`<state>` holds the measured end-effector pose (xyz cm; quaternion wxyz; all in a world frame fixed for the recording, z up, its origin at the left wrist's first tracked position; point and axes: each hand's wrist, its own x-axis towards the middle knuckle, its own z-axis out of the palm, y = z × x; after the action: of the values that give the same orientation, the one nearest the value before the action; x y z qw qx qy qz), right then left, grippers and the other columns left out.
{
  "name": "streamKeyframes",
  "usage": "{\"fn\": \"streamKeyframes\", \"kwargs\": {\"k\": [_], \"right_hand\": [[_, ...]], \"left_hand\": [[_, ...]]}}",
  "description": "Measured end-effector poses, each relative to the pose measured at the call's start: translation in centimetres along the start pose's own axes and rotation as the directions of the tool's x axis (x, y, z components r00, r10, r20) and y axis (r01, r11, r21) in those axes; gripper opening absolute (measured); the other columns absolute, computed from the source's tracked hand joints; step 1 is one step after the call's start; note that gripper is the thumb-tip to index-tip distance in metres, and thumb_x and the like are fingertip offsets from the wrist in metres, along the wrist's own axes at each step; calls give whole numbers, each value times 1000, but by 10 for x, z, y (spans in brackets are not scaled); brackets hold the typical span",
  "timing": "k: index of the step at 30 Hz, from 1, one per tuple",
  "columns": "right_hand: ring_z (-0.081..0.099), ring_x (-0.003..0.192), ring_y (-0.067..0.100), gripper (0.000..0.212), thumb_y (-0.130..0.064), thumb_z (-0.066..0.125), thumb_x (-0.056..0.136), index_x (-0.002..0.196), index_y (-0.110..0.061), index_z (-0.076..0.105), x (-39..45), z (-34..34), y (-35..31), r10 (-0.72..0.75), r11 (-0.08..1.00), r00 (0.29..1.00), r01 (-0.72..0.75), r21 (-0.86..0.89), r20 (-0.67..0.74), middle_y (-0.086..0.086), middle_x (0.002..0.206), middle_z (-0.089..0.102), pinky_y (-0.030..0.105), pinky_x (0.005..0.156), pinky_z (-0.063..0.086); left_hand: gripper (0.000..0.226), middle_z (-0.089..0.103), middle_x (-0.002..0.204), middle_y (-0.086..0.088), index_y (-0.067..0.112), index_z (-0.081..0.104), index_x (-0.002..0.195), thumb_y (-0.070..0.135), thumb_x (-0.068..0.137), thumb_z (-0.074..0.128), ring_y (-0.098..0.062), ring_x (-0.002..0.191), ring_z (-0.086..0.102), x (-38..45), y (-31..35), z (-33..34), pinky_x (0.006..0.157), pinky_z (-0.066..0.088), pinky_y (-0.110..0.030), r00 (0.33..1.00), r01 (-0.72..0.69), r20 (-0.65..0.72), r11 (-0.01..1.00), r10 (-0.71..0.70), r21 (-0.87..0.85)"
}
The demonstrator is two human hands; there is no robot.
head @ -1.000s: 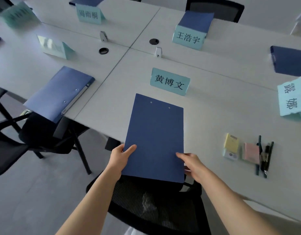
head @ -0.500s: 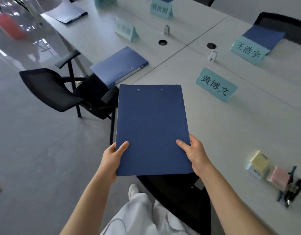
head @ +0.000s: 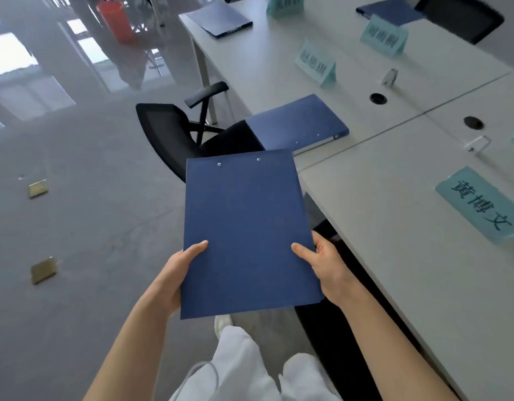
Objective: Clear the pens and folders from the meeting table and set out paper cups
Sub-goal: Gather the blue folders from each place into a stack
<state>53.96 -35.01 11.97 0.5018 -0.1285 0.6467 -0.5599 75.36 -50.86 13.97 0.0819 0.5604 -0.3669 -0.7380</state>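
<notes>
The left hand (head: pixel 174 274) gripped the near-left edge of the blue folder (head: pixel 247 233), thumb on its cover; the right hand (head: pixel 326 266) gripped the near-right edge likewise. The folder was held in the air left of the meeting table (head: pixel 394 227), above the floor.

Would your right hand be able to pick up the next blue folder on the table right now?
Probably not: the right hand grips the held folder, as does the left hand.
</notes>
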Motion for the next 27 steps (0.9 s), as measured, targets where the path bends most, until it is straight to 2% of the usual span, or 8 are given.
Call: {"fn": "streamKeyframes", "kwargs": {"k": [4,11,14,18,20,22,25,27], "right_hand": [[69,105,24,26,-12,57,96,121,-17,61,49,54,-17,28,1000,999,-29,11,26,4,117,70,45,89,55],[70,100,22,23,-18,57,96,119,-21,60,116,123,-55,42,998,998,-40,-45,47,-1,112,72,40,83,58],[70,99,24,19,-21,60,94,113,-21,64,149,135,-70,68,996,998,-67,-56,6,-1,108,73,46,87,57],[68,102,28,21,-25,63,92,110,-16,68,199,137,-92,123,990,991,-126,-60,-48,2,108,73,53,92,53],[67,104,29,24,-25,58,95,111,-10,67,230,131,-101,177,984,982,-174,48,-64,6,110,72,53,96,51],[65,100,30,27,-21,53,98,114,-3,63,261,120,-110,267,939,959,-238,248,-91,12,108,69,47,94,52],[61,86,28,30,-17,52,98,123,-1,49,304,95,-111,460,785,876,-323,528,-147,16,99,58,37,78,55],[60,92,30,47,-18,54,97,137,-1,37,331,78,-104,550,694,817,-334,638,-171,18,108,52,38,87,53]], "left_hand": [[40,75,106,-7,12,65,119,40,90,63,-28,93,73,34,47,-49,76,57,-41,1000,3,4,1000,-3,16],[34,76,103,-5,16,66,112,42,91,62,-26,87,75,86,126,-100,76,56,-42,999,37,11,999,-37,-7],[37,75,106,-7,14,65,117,40,90,63,-29,92,74,109,153,-107,79,57,-44,1000,9,13,1000,-9,0],[35,76,102,-7,13,65,115,38,91,63,-29,87,74,141,182,-101,73,58,-43,1000,-28,-13,999,27,-29],[34,77,100,-7,13,64,114,37,91,63,-28,84,74,159,197,-96,71,58,-42,999,-45,-27,998,44,-42],[31,77,98,-7,13,64,112,36,92,62,-27,80,75,175,214,-92,66,59,-39,997,-59,-44,996,56,-70],[32,76,101,-7,14,64,114,37,92,61,-26,81,75,196,239,-86,64,61,-38,997,-65,-52,993,61,-95],[34,76,103,-8,13,64,116,37,92,61,-28,83,75,209,255,-82,66,60,-40,997,-61,-57,993,56,-98]]}}
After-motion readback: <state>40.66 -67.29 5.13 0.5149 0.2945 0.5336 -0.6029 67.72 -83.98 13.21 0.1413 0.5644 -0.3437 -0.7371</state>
